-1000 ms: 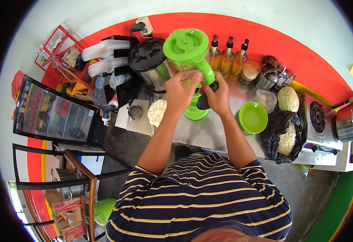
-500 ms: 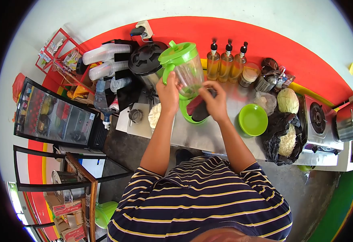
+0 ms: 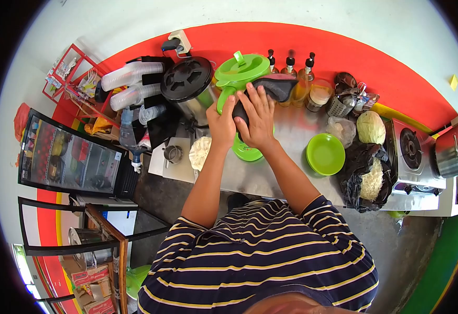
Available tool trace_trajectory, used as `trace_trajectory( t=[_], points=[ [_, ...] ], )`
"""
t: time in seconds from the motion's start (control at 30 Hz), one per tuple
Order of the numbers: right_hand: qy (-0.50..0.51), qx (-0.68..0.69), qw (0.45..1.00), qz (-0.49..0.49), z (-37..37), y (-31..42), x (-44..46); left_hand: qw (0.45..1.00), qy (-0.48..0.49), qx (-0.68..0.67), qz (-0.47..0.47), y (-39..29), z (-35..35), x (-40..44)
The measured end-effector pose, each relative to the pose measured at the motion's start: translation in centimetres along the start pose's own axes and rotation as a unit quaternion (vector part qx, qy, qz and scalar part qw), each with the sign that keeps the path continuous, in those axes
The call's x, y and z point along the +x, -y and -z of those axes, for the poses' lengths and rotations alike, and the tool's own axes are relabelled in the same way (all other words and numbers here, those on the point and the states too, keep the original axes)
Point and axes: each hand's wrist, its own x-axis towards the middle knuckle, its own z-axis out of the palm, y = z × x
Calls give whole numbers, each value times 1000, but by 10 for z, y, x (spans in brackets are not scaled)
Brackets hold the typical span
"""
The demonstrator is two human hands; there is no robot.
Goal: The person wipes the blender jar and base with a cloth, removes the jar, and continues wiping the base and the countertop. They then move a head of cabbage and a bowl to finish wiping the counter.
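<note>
A blender jug with a bright green lid and handle is held up over the steel counter. My left hand is closed around its green handle. With my right hand I press a dark cloth against the jug's side; the fingers lie over the cloth, whose loose end sticks out to the right. Hands and cloth hide most of the clear body. Below them, the green blender base stands on the counter, partly covered by my hands.
Green bowls, a cabbage and a black bag of shredded food sit right, before the gas stove. Pump bottles stand behind the jug. A black-lidded steel container is at left.
My right hand and the cloth have moved up from the jug's lower end to its side. The jug has shifted slightly right, and the camera view has shifted slightly.
</note>
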Motion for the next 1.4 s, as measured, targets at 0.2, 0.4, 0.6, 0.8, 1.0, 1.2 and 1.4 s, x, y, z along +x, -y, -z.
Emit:
trace_trajectory(
  t=[0.2,0.4,0.6,0.8,1.0,1.2,1.4],
  points=[
    [-142,124,980,-69,2,-22,50,997,44,-39,58,6,13,17],
    [-97,653,623,-419,-26,-66,36,998,55,-41,8,9,21,18],
    [-22,391,873,-291,-33,-18,-12,1000,18,-10,-8,12,28,23],
    [-39,179,977,-113,-21,-4,26,999,3,-25,33,22,31,19],
    [-67,403,845,-344,-10,-46,61,997,38,-49,41,33,33,7],
    [-24,501,684,-529,-10,-82,25,995,68,-63,37,36,29,-3],
    [-70,481,732,-478,-27,-46,-32,997,50,-48,20,37,23,0]
  ],
)
